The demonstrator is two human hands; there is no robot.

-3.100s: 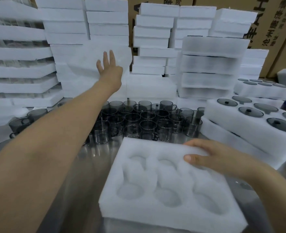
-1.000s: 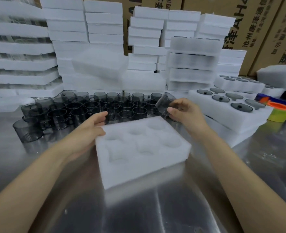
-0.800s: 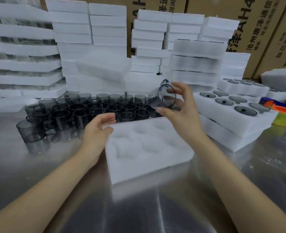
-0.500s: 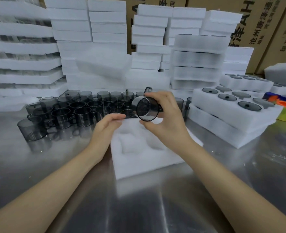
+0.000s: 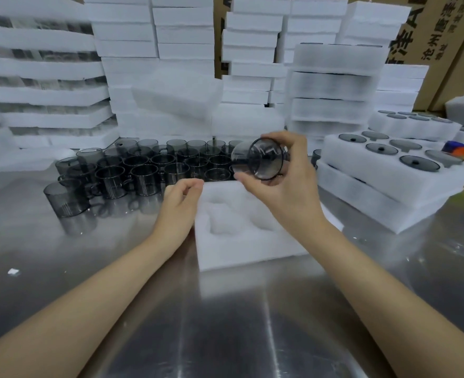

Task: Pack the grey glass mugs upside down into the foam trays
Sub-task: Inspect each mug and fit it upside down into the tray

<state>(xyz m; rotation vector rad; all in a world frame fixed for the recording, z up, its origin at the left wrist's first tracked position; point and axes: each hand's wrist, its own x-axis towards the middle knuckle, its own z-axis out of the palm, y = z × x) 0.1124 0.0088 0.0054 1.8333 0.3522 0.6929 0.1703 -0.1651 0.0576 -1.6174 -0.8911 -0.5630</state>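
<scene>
Steel table (image 5: 225, 323), foam stacks (image 5: 154, 31) behind

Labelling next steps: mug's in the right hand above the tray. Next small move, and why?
Probably turn the mug rim-down and lower it into an empty pocket: the right hand holds it tipped sideways over the foam tray, whose visible pockets are empty, while the left hand sits at the tray's far corner.
</scene>
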